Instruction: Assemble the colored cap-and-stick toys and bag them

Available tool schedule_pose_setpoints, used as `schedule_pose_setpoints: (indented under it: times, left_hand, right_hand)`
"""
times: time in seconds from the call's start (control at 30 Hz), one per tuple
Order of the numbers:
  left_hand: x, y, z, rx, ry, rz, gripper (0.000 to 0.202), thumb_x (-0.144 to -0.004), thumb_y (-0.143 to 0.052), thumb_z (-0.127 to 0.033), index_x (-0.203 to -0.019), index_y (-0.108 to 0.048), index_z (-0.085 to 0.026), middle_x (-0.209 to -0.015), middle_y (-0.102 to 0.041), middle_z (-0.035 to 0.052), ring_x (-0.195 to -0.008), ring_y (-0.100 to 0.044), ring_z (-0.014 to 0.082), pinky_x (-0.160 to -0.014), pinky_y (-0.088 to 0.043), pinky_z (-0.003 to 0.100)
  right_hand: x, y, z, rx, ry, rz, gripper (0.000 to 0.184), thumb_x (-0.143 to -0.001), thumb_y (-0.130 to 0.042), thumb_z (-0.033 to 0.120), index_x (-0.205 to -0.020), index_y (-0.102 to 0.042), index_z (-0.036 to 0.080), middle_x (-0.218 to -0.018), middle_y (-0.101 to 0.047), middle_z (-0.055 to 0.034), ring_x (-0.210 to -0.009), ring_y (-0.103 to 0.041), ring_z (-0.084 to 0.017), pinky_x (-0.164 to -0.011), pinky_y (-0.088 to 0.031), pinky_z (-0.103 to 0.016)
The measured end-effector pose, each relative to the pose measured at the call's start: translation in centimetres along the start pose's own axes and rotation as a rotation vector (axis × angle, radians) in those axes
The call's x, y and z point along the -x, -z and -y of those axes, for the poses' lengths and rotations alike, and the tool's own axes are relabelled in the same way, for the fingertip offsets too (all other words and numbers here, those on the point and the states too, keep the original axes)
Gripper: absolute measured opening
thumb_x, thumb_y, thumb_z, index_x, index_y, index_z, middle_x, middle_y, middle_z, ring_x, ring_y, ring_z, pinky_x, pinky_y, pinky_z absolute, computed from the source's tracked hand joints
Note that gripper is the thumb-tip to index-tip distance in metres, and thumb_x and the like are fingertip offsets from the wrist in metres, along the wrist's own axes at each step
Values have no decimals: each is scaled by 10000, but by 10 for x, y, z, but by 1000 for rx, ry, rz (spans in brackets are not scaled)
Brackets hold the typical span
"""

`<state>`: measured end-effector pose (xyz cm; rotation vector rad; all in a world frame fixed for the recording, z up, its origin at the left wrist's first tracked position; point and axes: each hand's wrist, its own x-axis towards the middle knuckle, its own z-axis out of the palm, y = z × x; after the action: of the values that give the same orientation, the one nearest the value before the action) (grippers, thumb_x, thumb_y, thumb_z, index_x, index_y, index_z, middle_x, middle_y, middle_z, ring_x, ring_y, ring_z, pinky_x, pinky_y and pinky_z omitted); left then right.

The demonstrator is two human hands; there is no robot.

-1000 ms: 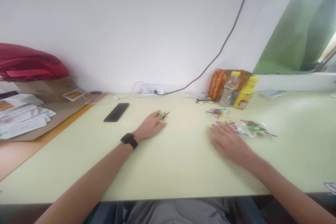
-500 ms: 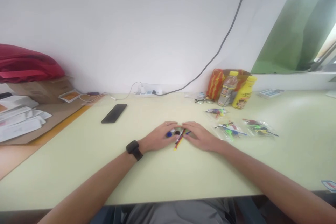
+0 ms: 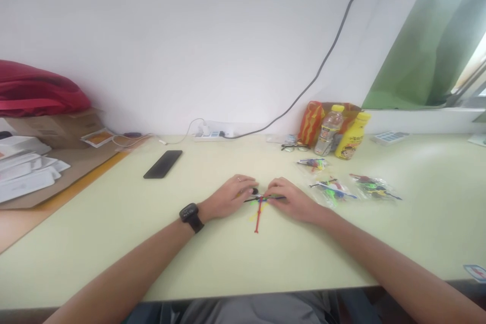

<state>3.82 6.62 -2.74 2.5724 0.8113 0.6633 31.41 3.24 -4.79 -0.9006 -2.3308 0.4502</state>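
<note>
Small coloured plastic pieces lie in a loose pile on the pale table between my hands. A thin red stick (image 3: 258,218) points toward me from the pile, with a yellow piece (image 3: 253,216) beside it. A dark round piece (image 3: 255,191) is by the fingertips of my left hand (image 3: 231,196), whose fingers are apart and curved over the pile's left side. My right hand (image 3: 290,200) has thumb and fingers drawn together at the pile's right side. What they pinch is too small to make out. A dark stick (image 3: 281,197) shows at these fingers.
Several clear bags of plastic pieces (image 3: 334,191) lie to the right. Behind them stand a clear bottle (image 3: 328,131), a yellow bottle (image 3: 352,136) and a red-yellow bag (image 3: 311,124). Glasses (image 3: 295,147), a black phone (image 3: 163,164) and a power strip (image 3: 208,135) are farther back.
My hands have moved slightly apart at the fingertips. The pieces between them are now spread out, and the red stick reaches farther toward me.
</note>
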Motion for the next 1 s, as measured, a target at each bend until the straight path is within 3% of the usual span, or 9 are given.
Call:
schedule_pose_setpoints:
  times: [0.17, 0.33, 0.57, 0.77, 1.0]
  left_hand:
    - [-2, -6, 1, 7, 36, -107, 245, -1021, -577, -259, -1214, -729, -261, -1175, -720, 79, -1168, -631, 261, -1012, -556, 421]
    - [-2, -8, 5, -9, 48, -146, 219, -995, -650, -294, -1197, -724, -256, -1120, -705, 73, -1109, -615, 260, -980, -541, 422]
    - [-3, -9, 9, 52, 147, -251, 161, -952, -723, -356, -1053, -689, -235, -1065, -666, 55, -1015, -627, 230, -922, -544, 389]
    - [-4, -7, 3, 83, 121, -339, 191, -1002, -677, -367, -1151, -724, -256, -1011, -706, 44, -969, -647, 212, -890, -530, 369]
    - [-6, -4, -8, 107, 98, -425, 154, -1000, -685, -348, -1082, -739, -230, -875, -679, 12, -751, -634, 143, -712, -507, 282]
  right_hand:
    - [-3, -2, 5, 88, 14, -33, 156, -987, -672, 167, -1078, -754, 263, -1086, -694, -69, -1066, -626, -245, -959, -510, -416]
    - [-5, -2, 11, 80, 14, -35, 97, -1001, -650, 157, -993, -703, 238, -1071, -699, -65, -1048, -618, -241, -926, -506, -401]
    - [-6, -3, 15, 91, -3, -31, 103, -1028, -614, 166, -1036, -696, 229, -1088, -699, -71, -1066, -602, -240, -936, -491, -413]
    - [-7, -4, 14, 103, -28, -46, 62, -1020, -626, 177, -1003, -660, 226, -1069, -698, -66, -1047, -599, -246, -926, -484, -430]
    - [-8, -5, 13, 92, -56, -55, 70, -997, -638, 160, -988, -660, 225, -1076, -684, -69, -1025, -607, -241, -913, -486, -414]
